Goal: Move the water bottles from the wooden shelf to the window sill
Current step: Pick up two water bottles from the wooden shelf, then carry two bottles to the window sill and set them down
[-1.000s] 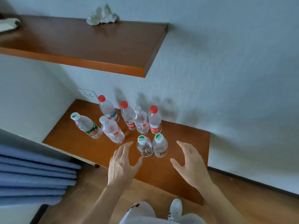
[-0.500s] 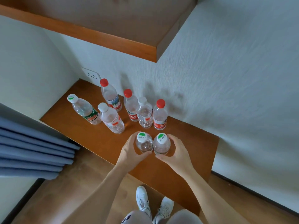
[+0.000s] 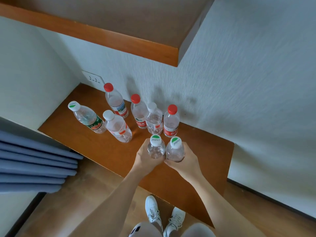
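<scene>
Open a second ago, the left hand (image 3: pixel 145 159) now grips the left near bottle (image 3: pixel 156 148), the right hand (image 3: pixel 187 164) the right near bottle (image 3: pixel 175 151); lifting can begin.

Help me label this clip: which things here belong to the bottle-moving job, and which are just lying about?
Job: left hand, holding the near-left bottle; right hand, holding the near-right bottle; six other bottles; lower wooden shelf under them.
Lying about: upper shelf; wall socket; blue curtain; white shoes.
</scene>
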`<state>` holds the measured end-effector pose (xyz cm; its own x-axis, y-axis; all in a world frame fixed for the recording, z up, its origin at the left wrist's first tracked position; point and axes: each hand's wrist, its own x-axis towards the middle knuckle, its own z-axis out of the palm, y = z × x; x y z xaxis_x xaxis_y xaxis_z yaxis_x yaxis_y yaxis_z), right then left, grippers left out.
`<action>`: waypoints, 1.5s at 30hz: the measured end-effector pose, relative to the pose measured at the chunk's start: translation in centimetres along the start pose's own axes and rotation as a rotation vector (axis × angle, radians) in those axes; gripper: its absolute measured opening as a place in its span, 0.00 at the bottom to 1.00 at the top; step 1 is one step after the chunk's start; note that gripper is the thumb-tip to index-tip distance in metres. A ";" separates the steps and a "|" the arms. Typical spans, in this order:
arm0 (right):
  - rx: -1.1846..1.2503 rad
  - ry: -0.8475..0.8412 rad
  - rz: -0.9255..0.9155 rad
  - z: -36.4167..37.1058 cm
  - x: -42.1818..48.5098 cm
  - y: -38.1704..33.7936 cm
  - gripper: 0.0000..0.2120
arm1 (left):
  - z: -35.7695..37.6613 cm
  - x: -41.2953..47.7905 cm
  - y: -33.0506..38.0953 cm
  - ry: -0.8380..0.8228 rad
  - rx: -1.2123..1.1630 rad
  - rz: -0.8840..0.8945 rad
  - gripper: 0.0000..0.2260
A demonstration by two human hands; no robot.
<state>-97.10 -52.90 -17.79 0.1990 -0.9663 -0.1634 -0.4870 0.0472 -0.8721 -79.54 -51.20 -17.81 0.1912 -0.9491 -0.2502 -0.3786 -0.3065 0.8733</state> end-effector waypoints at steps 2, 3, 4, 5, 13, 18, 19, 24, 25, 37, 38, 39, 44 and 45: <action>0.016 0.018 -0.014 -0.7 -0.2 -0.8 0.27 | -0.6 -0.2 1.2 0.008 -0.035 0.010 0.30; 0.038 0.025 -0.010 -1.1 -0.3 -1.4 0.27 | -1.0 -0.4 2.0 0.014 -0.054 0.024 0.30; 0.061 0.035 -0.009 -1.5 -0.4 -2.0 0.27 | -1.4 -0.6 2.8 0.021 -0.068 0.045 0.30; 0.084 0.054 -0.018 -1.8 -0.5 -2.7 0.28 | -1.7 -1.0 3.7 0.028 -0.083 0.068 0.28; 0.189 0.134 -0.200 -4.0 -2.9 -7.2 0.33 | -4.3 -4.8 8.9 0.089 -0.257 0.253 0.23; 0.233 0.083 -0.253 -4.1 -4.4 -9.4 0.31 | -5.2 -6.8 9.5 0.160 -0.268 0.315 0.25; 0.239 0.060 -0.262 -4.0 -4.7 -9.7 0.30 | -5.4 -7.2 9.5 0.167 -0.261 0.315 0.25; 0.263 -0.018 -0.291 -2.6 -5.6 -11.1 0.33 | -7.2 -10.2 8.2 0.273 -0.259 0.278 0.28; 0.272 -0.025 -0.300 -2.2 -5.6 -11.1 0.35 | -7.7 -10.9 7.8 0.303 -0.264 0.267 0.28; 0.320 -0.507 -0.484 5.6 -10.3 -14.4 0.30 | -11.8 -25.8 2.7 0.894 -0.319 -0.005 0.23; 0.321 -0.559 -0.498 6.7 -11.0 -14.8 0.30 | -12.1 -27.5 2.3 0.942 -0.324 -0.018 0.24; 0.317 -0.608 -0.517 7.7 -11.9 -15.2 0.29 | -12.4 -29.1 1.8 0.991 -0.328 -0.033 0.25; 0.293 -0.806 -0.607 13.0 -16.6 -17.5 0.28 | -13.3 -37.0 -0.6 1.252 -0.387 -0.147 0.25; 0.290 -0.849 -0.614 14.1 -17.6 -18.0 0.27 | -13.4 -38.5 -1.2 1.293 -0.391 -0.168 0.25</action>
<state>-79.89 -33.22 -5.74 0.9172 -0.3605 0.1697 0.0937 -0.2189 -0.9712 -74.29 -13.36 -3.59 0.9958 -0.0908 0.0139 -0.0288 -0.1649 0.9859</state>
